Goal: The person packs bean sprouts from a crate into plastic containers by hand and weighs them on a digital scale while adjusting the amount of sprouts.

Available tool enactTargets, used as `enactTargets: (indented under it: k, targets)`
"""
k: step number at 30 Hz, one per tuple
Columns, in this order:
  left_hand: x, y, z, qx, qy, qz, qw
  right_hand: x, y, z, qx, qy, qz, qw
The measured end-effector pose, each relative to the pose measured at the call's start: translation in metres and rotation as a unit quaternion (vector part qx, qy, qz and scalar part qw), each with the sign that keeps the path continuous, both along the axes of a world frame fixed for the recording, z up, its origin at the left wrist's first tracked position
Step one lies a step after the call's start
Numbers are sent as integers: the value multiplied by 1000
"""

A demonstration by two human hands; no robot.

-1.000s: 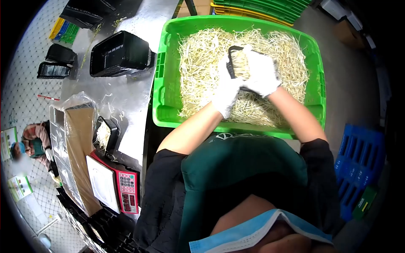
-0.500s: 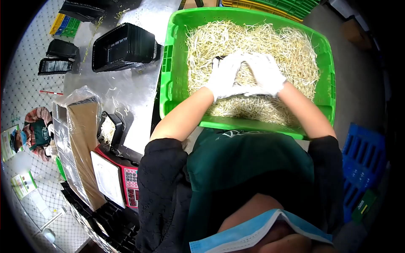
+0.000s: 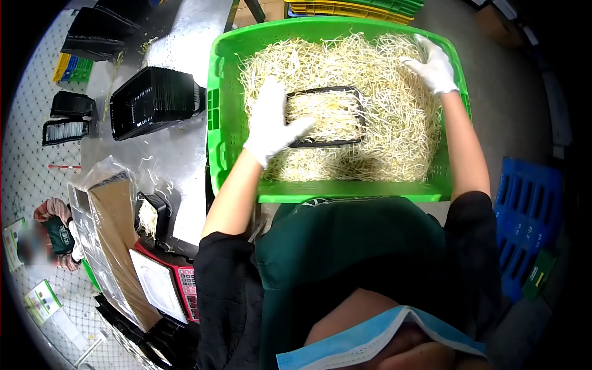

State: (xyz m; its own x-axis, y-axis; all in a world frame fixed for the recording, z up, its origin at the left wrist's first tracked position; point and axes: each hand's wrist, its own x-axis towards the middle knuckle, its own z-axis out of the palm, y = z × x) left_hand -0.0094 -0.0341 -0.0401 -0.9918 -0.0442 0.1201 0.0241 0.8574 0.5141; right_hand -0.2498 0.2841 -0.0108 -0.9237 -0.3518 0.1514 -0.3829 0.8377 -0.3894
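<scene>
A black plastic tray [image 3: 333, 143] filled with bean sprouts [image 3: 330, 114] lies on the loose bean sprouts [image 3: 394, 123] in a large green crate [image 3: 345, 192]. My left hand [image 3: 271, 123], in a white glove, rests at the tray's left end. Its fingers stretch along the outside of that end, and its thumb reaches over the sprouts inside. My right hand [image 3: 435, 69], also gloved in white, is at the crate's upper right corner. Its fingers and thumb are spread apart over the sprouts there, with nothing visibly held.
Stacked black trays [image 3: 154, 102] stand on the metal table [image 3: 185, 37] to the left. Nearer me are a red scale [image 3: 163, 277], a smaller sprout-filled tray [image 3: 154, 216] and a cardboard box [image 3: 114, 228]. A co-worker [image 3: 58, 234] is at far left; a blue pallet [image 3: 527, 216] is at right.
My hands have parted from over the tray, uncovering its sprouts. The right hand has moved to the crate's upper right; the left stays at the tray's left end. The view has shifted slightly.
</scene>
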Motion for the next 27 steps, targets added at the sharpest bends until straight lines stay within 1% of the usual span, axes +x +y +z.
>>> enactTargets:
  k: [1, 2, 3, 4, 5, 6, 8, 10, 11, 12, 13, 14, 15, 16, 17, 19, 20, 21, 23, 24, 25, 27]
  targets:
    - [4, -14, -21, 69, -19, 66, 995, -17, 13, -15, 16, -34, -43, 998]
    - [6, -22, -40, 136, -39, 132, 981, -24, 18, -38, -58, -101, -42, 992]
    - [7, -21, -31, 133, -40, 134, 981, -31, 23, -61, -131, -165, -47, 976]
    - [6, -18, -13, 248, -213, 151, 933, -15, 13, -54, -167, -215, -73, 959]
    - [4, -16, -4, 353, -376, 161, 841, -16, 14, -58, -173, -265, -29, 948]
    - [5, -19, -49, 442, -326, 175, 817, -20, 14, -62, -72, -209, -40, 974]
    - [1, -20, -47, 345, -318, 176, 865, 11, 4, -30, 39, -84, -22, 995]
    - [4, -18, -40, 454, -226, 192, 840, 36, 1, -22, 73, 45, 93, 992]
    - [3, -28, -38, 424, -255, 198, 846, 61, -4, -12, 140, 46, 81, 986]
    - [4, -31, -24, 410, -254, 203, 852, 77, 1, -21, 135, 70, 152, 977]
    - [6, -41, -27, 408, -252, 211, 851, 92, 5, -30, 130, 94, 222, 962]
    - [7, -49, -28, 408, -249, 219, 851, 99, 8, -24, 144, 109, 259, 949]
    - [7, -53, -30, 400, -249, 250, 846, 105, 10, -17, 157, 124, 295, 934]
    - [9, -56, -29, 392, -250, 284, 839, 100, 12, 3, 100, 54, 290, 950]
    - [9, -73, -55, 345, -264, 297, 850, 96, 14, 20, 41, -18, 284, 958]
    - [5, -61, -44, 349, -265, 317, 841, 63, 31, 29, -54, -124, 185, 973]
    - [4, -58, -43, 353, -264, 336, 832, 49, 32, 30, -105, -182, 130, 969]
    - [1, -58, -44, 348, -264, 340, 833, 41, 29, 24, -105, -181, 129, 969]
    - [2, -60, -54, 352, -243, 333, 840, 41, 6, 12, 54, -113, 184, 975]
    - [3, -63, -57, 356, -222, 327, 847, 57, -8, 0, 79, -26, 235, 968]
    - [3, -63, -55, 349, -228, 326, 848, 81, -19, -8, 117, 56, 252, 959]
    - [5, -62, -55, 381, -203, 319, 844, 92, -29, -26, 153, 140, 273, 939]
